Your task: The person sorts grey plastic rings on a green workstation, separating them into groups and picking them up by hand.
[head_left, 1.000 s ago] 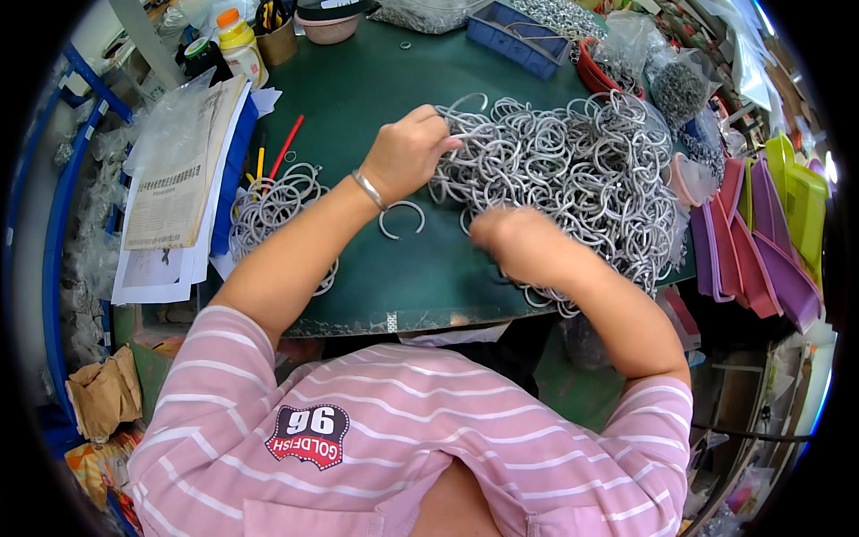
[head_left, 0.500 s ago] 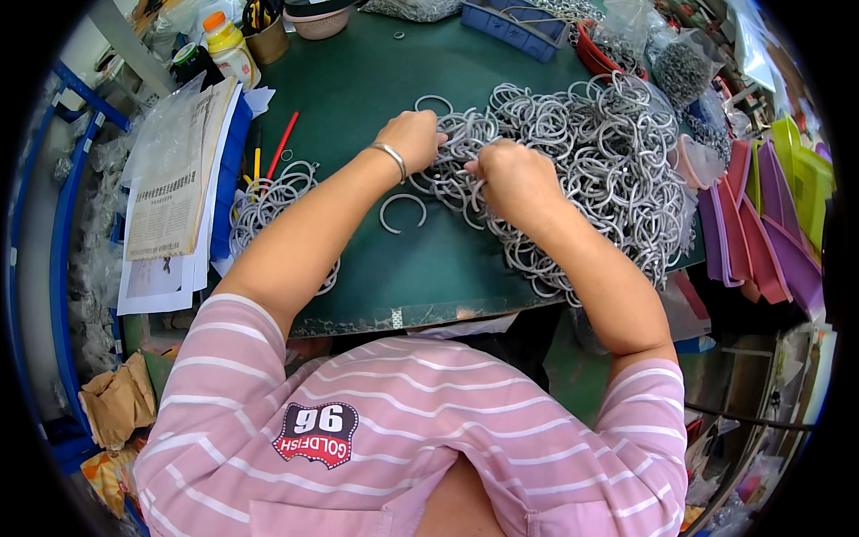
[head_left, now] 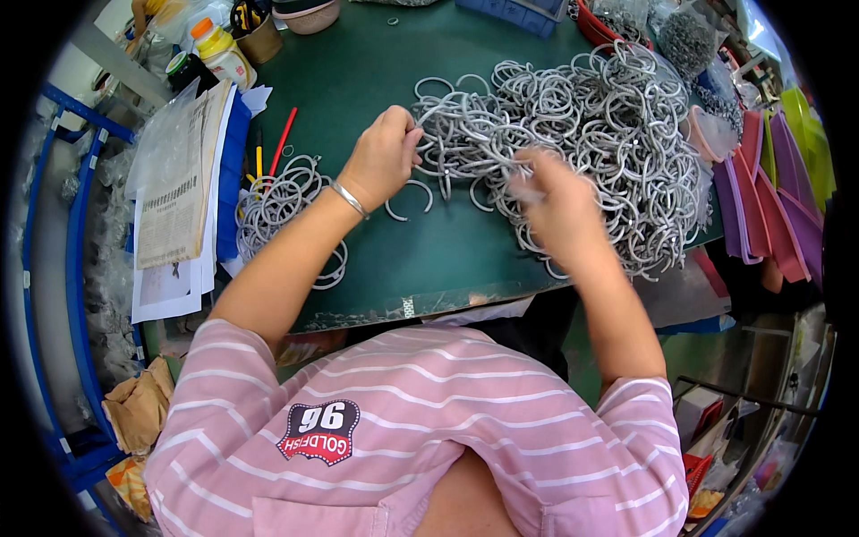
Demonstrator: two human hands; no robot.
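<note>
A big heap of grey metal rings (head_left: 591, 152), many of them open hoops, spreads over the right half of the green table. At its left edge is my left hand (head_left: 380, 157), fingers curled and thumb pressed to the forefinger; what they pinch, if anything, is hidden. My right hand (head_left: 564, 201) is over the front of the heap, its fingers smeared by motion, so its hold does not show. Just right of my left wrist a single open ring (head_left: 410, 217) lies on the table. A smaller pile of rings (head_left: 286, 201) sits left of my left forearm.
Behind the small pile lie a red pen (head_left: 284, 141) and a blue tray (head_left: 234, 152) with papers. At the back stand a yellow bottle (head_left: 224, 55), a blue bin (head_left: 510, 13) and a red basin (head_left: 608, 25). Pink and purple plastic bins (head_left: 774, 201) are off to the right.
My left hand has drawn back to the left and slightly nearer me. My right hand has swung right and nearer me, away from the left one. The whole view has shifted slightly.
</note>
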